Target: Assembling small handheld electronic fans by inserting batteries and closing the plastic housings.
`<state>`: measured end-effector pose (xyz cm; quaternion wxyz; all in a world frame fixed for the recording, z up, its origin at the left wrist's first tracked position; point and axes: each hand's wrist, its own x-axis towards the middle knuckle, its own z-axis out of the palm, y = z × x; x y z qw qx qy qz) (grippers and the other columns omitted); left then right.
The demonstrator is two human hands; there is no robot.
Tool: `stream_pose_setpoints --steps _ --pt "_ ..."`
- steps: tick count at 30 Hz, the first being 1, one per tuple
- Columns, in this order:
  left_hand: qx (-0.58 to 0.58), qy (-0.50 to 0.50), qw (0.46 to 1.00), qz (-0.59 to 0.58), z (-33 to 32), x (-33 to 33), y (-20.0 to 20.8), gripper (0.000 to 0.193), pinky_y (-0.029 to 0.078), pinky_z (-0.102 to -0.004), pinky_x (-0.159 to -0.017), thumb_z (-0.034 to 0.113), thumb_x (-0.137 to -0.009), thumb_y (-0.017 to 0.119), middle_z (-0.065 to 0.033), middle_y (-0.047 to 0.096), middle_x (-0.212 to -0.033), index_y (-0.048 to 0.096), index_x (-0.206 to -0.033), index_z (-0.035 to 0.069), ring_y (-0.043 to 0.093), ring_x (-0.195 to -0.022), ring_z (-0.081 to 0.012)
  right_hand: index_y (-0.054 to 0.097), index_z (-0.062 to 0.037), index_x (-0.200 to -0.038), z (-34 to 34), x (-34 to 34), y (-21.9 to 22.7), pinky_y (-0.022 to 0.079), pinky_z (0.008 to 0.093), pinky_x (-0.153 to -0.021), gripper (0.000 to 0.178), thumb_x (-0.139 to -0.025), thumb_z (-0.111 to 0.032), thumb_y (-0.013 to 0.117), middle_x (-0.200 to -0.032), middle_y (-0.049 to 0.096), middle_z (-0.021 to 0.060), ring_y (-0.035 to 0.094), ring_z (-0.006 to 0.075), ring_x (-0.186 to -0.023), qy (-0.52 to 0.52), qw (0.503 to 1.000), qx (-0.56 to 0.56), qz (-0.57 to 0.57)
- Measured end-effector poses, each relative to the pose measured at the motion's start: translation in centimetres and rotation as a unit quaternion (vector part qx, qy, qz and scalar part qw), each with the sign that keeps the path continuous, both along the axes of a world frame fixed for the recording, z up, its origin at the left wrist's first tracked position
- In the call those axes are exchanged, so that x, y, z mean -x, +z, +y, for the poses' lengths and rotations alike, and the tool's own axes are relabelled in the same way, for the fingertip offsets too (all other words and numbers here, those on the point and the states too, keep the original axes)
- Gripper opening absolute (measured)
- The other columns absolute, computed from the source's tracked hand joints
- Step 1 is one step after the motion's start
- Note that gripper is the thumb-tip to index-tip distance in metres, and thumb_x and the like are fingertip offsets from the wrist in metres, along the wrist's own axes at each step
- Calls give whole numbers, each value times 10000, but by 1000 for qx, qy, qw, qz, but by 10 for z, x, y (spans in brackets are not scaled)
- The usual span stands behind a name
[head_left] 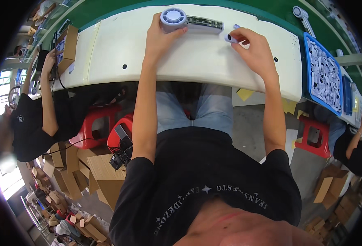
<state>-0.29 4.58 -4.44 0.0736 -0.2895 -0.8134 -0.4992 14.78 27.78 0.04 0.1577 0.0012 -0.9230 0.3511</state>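
Note:
My left hand (158, 40) is wrapped round the head of a pale lilac handheld fan (173, 17), which lies at the far side of the white work mat. The fan's handle points right, and its upper side shows a dark strip with a circuit board inside. Between the fingertips of my right hand (253, 46) is a small lilac plastic piece with a dark oval (229, 38), just off the handle's end. A second small lilac piece (236, 26) lies on the mat beyond those fingers.
At right stands a blue tray (309, 74) heaped with similar lilac pieces; another fan (301, 14) lies behind it. A cardboard box (69, 45) sits at left, by a co-worker's hand (49, 61). Another person sits far right. Red stools (318, 139) and cartons stand on the floor.

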Motion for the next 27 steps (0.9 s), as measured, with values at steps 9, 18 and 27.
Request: stream_pose_setpoints --steps 9,18,27 --pt "-536 -105 813 -201 -6 -81 25 636 565 -385 -810 169 -753 787 -102 602 -1062 429 -1264 46 637 -958 -252 634 52 -1023 -108 -17 -1 499 267 -801 236 -799 -2 687 -917 675 92 642 139 -840 3 933 354 60" --pt "-555 -126 783 -251 -18 -86 9 522 570 -352 -783 234 -821 743 -90 609 -1057 462 -1213 34 635 -939 -206 656 59 -987 -141 -17 -5 510 251 -678 248 -754 -5 713 -844 690 108 652 143 -705 -28 929 349 118" --pt "-524 -96 816 -225 -12 -84 0 476 500 -284 -841 227 -822 750 -50 608 -1071 500 -1182 41 604 -955 -148 674 54 -985 -143 -12 -2 501 249 -642 251 -746 -5 722 -811 698 118 645 142 -682 -42 946 286 143"
